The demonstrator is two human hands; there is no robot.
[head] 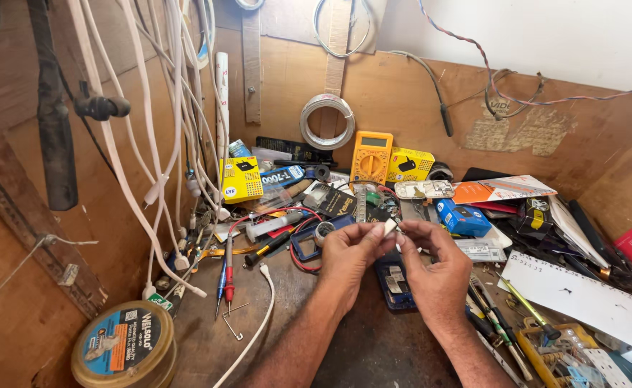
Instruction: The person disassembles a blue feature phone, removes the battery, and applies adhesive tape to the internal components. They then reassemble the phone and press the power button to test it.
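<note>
My left hand [349, 253] and my right hand [434, 267] meet above the middle of a cluttered wooden workbench [373, 352]. Between the thumbs and fingertips of both hands sits a small silvery-white part [390, 228]; what it is I cannot tell. Right under my hands lies a dark blue circuit board or phone body [395, 282]. A blue frame-shaped piece [306, 244] rests just left of my left hand.
A yellow multimeter [371, 156] leans on the back wall beside yellow boxes [241, 179]. Red and blue probes [227, 276] and white cables [159, 165] lie at left, a round tin [124, 346] at front left. Screwdrivers, papers and boxes [574, 291] crowd the right.
</note>
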